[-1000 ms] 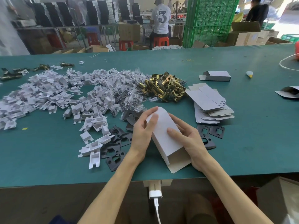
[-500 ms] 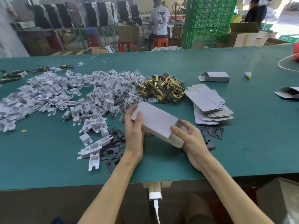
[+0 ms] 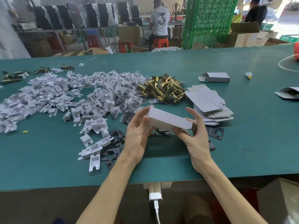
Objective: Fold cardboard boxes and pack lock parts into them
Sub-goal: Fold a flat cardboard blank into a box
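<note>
We hold a white cardboard box (image 3: 167, 119) above the green surface (image 3: 48, 159). Our left grip (image 3: 137, 135) clamps its nine o'clock end, our right grip (image 3: 197, 139) its three o'clock end.

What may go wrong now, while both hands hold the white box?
1. The left hand and right hand hold the white box in the air; it may slip onto the black plates below.
2. Its right end looks open, so a hard squeeze may crease the cardboard.
</note>
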A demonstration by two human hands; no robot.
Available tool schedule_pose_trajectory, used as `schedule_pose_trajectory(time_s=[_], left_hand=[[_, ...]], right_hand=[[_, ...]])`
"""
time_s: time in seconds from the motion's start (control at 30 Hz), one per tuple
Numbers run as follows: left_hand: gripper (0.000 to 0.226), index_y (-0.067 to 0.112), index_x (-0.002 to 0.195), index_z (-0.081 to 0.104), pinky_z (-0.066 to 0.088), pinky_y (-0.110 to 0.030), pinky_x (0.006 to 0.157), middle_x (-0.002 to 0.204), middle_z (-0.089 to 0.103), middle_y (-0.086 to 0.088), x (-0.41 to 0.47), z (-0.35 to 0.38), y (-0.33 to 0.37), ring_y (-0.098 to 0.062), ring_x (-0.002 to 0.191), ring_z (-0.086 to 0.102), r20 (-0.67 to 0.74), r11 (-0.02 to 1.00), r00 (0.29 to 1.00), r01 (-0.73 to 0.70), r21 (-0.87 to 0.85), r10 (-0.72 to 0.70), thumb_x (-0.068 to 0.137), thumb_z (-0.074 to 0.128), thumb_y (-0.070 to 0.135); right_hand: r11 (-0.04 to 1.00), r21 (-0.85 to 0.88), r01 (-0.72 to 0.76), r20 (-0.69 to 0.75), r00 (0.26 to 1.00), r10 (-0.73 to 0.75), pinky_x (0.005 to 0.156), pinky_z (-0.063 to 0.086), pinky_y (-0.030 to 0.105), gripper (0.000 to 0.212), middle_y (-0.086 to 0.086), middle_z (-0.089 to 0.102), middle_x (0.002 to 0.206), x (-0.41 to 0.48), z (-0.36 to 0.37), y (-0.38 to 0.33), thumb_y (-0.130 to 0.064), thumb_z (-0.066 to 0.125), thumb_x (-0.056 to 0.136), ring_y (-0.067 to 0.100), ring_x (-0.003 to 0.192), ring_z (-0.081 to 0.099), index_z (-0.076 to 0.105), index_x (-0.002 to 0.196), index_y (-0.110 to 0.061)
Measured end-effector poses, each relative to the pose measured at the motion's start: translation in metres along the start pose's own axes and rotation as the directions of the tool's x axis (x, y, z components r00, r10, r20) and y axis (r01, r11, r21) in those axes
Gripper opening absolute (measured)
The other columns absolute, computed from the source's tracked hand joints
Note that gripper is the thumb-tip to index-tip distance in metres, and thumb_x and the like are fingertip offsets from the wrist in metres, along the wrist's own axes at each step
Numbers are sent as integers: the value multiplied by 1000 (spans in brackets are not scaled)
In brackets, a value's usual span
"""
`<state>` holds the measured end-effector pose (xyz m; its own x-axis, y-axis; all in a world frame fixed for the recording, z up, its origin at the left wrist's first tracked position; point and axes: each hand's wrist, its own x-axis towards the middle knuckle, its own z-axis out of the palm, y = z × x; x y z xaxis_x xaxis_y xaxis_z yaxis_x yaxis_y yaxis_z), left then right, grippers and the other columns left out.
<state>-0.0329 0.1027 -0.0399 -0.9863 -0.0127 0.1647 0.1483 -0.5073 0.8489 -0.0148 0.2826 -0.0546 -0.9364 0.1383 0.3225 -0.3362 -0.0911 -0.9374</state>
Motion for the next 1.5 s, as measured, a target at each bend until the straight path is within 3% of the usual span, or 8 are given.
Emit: schedule_pose_trajectory(time_s=[0.3, 0.57, 0.77, 1.0, 1.1, 1.13, 1.33, 1.5], left_hand=[[30, 24, 107, 81, 59, -35, 97, 117, 76, -1, 0, 0, -6, -19, 116, 67, 34, 998, 999, -33, -58, 35, 77, 76, 26], [31, 15, 110, 76, 57, -32, 94, 116, 72, -4, 0, 0, -4, -19, 111, 63, 29, 999, 999, -32, -43, 33, 78, 73, 17], [32, 18, 117, 75, 52, -50, 106, 139, 66, 0, -3, 0, -1, -21, 124, 62, 103, 999, 994, 46, 15, -47, 86, 68, 14], [27, 9, 122, 58, 62, -43, 88, 129, 65, -19, 0, -1, -1, -34, 121, 63, -27, 985, 987, 154, -79, -157, 99, 64, 22], [24, 11, 118, 60, 64, -42, 78, 129, 69, -13, 2, -7, -2, -28, 110, 68, -16, 973, 982, 183, -138, -187, 99, 54, -2], [31, 12, 122, 61, 63, -41, 76, 128, 71, -10, 2, -8, -1, -26, 108, 70, 0, 970, 981, 191, -152, -193, 97, 51, -6], [40, 11, 139, 57, 62, -33, 76, 132, 69, -6, 3, -3, -3, -20, 110, 70, -23, 980, 987, 157, -124, -161, 101, 52, -1], [35, 10, 135, 63, 60, -34, 88, 127, 72, -4, 5, -5, -3, -19, 110, 69, -64, 987, 990, 114, -112, -122, 103, 51, 1]], right_hand=[[990, 57, -131, -86, 987, 135, 114, 39, 27, 126, -8, 30, 157, 3, -1, 6, -32, 92, 64, 6, 139, 44, 9, 156, -52], [960, 145, -241, -120, 958, 259, 95, 55, 39, 54, 8, 72, 118, 4, 1, 5, -53, 68, 83, 19, 105, 70, 67, 116, -10], [927, 284, -245, -125, 949, 290, 90, 51, 36, 30, 10, 69, 85, 6, -2, 5, -36, 72, 87, 22, 87, 63, 70, 75, -8], [970, 142, -198, -90, 973, 211, 89, 38, 36, 95, 10, 60, 83, 2, 0, 1, -64, 81, 70, 17, 85, 52, 56, 91, 25], [961, 110, -253, -105, 959, 264, 105, 38, 62, 126, 19, 53, 82, 4, 1, 0, -88, 70, 60, 21, 87, 41, 46, 96, 31], [964, 94, -248, -116, 959, 258, 84, 16, 35, 121, 14, 52, 82, 4, 1, 0, -86, 71, 62, 22, 84, 39, 49, 93, 29], [982, 80, -170, -151, 972, 181, 71, 47, 13, 30, -7, 77, 92, 1, -1, 8, -32, 76, 90, 3, 81, 65, 76, 94, -2], [975, 86, -207, -47, 976, 211, 77, 51, 13, 13, -4, 79, 100, 2, 0, 8, -26, 77, 88, 2, 89, 70, 80, 93, -15]])
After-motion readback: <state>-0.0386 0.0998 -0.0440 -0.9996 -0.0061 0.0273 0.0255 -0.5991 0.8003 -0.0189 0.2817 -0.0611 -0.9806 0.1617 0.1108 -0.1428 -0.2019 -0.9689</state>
